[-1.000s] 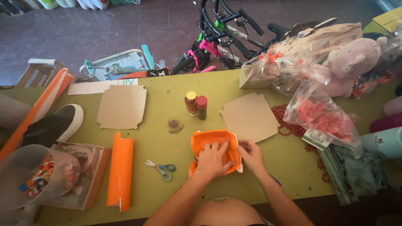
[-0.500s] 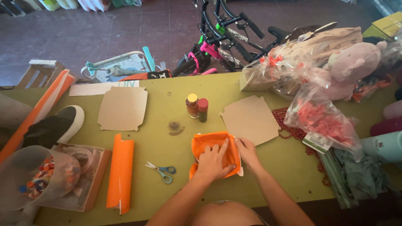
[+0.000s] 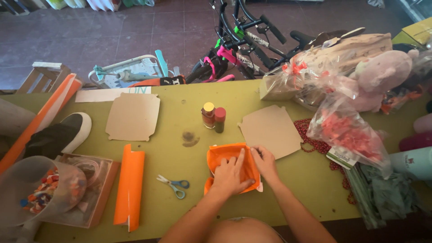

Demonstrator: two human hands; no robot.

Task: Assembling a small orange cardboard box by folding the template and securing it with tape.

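An orange paper-covered piece [image 3: 220, 157] lies on the green table [image 3: 180, 130] in front of me. My left hand [image 3: 231, 173] presses flat on it with the fingers spread. My right hand [image 3: 265, 163] rests on its right edge, fingertips at the upper right corner. Just beyond that corner lies a brown cardboard cutout [image 3: 270, 130]. A second cardboard cutout [image 3: 132, 116] lies to the left. Small scissors with blue handles [image 3: 173, 184] lie left of my left hand, and a roll of orange paper [image 3: 129, 184] lies further left.
Two small paint bottles [image 3: 213, 116] stand behind the orange piece. Bags of red items [image 3: 348, 135], a plush toy [image 3: 382, 74] and red beads [image 3: 308, 135] crowd the right side. A clear tub of small pieces [image 3: 38, 195] and a black-and-white shoe [image 3: 60, 135] sit at left. Bicycles [image 3: 243, 40] stand beyond the table.
My right hand has slid up along the right edge of the orange piece to its upper corner. The left hand stays pressed on it.
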